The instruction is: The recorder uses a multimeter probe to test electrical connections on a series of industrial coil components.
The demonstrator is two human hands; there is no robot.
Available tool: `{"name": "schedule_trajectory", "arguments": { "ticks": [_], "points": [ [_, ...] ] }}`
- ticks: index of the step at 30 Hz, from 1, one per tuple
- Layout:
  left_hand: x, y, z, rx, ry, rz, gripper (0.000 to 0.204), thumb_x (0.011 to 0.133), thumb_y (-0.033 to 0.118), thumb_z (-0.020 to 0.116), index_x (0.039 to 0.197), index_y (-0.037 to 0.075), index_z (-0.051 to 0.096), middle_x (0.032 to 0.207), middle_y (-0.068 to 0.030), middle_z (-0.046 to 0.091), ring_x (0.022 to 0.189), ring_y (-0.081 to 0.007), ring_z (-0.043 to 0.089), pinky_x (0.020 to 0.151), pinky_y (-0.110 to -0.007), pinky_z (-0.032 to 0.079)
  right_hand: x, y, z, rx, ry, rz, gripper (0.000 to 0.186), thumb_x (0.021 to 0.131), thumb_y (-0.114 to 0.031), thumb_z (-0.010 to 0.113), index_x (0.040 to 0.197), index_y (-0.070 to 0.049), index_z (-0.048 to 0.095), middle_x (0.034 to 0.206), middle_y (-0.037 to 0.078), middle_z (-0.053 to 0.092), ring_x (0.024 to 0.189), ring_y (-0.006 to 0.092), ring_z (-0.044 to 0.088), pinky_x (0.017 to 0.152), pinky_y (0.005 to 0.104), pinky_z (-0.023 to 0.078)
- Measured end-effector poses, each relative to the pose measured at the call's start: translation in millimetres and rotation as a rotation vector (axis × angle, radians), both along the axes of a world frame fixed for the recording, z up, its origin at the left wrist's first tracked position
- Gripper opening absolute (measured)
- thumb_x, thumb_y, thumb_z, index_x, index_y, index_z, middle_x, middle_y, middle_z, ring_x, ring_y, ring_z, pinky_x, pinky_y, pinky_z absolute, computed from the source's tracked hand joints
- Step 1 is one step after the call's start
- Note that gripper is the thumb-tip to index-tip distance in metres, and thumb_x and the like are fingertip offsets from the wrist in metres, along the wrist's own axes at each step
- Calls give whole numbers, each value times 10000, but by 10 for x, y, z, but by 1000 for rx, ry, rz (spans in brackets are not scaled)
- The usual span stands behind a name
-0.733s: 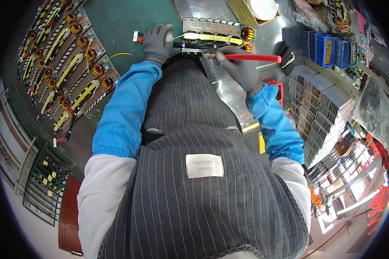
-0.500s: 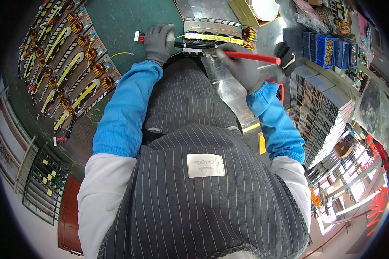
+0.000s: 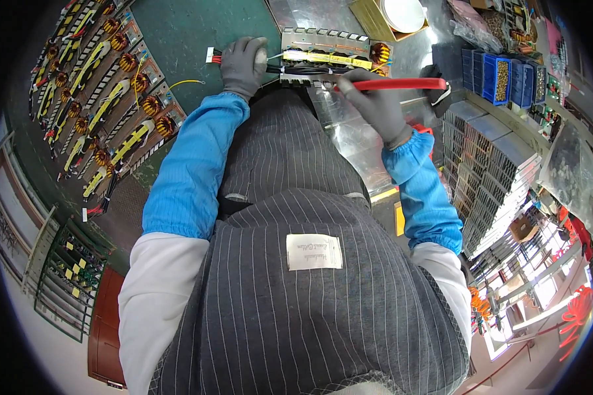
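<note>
My gloved left hand (image 3: 244,66) is closed around a wire bundle, and its white connector (image 3: 210,55) pokes out to the left. Black wires (image 3: 310,70) run from this hand along the near side of a metal circuit assembly (image 3: 323,43). That assembly carries a yellow-taped strip (image 3: 333,59) and a copper-wound coil (image 3: 380,52) at its right end. My gloved right hand (image 3: 379,108) grips a long red-handled tool (image 3: 402,84), lying nearly level beside the assembly's near right corner. The fingers hide part of the tool, so its exact kind cannot be told.
Rows of similar assemblies with coils (image 3: 122,92) lie at the left on the green work surface (image 3: 197,26). Blue parts bins (image 3: 496,79) and stacked grey metal parts (image 3: 487,158) stand at the right. A box with a white round container (image 3: 402,14) sits at the back.
My right hand and the red-handled tool have shifted to the right, and the tool now lies more level. My left hand has barely moved and stays closed on the wires.
</note>
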State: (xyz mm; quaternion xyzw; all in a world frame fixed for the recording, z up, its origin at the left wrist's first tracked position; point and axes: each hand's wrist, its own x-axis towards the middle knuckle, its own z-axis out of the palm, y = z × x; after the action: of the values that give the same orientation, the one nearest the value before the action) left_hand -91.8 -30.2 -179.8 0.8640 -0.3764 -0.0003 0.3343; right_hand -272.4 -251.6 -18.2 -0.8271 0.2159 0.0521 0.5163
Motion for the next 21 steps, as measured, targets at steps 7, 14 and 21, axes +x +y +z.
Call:
{"name": "schedule_trajectory", "arguments": {
  "ticks": [7,14,21],
  "points": [
    [-15,4,20,11,23,-2,313,972,322,539,1189,152,687,1127,-112,647,1053,-349,599,927,-487,450,-116,-22,-78,-65,-6,19,226,972,-210,716,1052,0,722,911,69,742,827,128,684,727,289,541],
    [6,-22,-10,-5,20,-16,319,973,324,535,1198,152,683,1131,-126,645,1057,-359,599,937,-496,448,-91,-42,-111,-21,-30,0,248,964,-247,710,1050,-15,717,919,113,730,836,188,698,737,327,545],
    [-7,10,3,22,28,5,312,965,308,547,1199,151,678,1141,-140,642,1063,-369,591,948,-500,444,-15,-245,644,79,-162,-328,193,953,-162,727,1089,-27,712,911,38,711,841,113,652,743,297,538]
  ]
}}
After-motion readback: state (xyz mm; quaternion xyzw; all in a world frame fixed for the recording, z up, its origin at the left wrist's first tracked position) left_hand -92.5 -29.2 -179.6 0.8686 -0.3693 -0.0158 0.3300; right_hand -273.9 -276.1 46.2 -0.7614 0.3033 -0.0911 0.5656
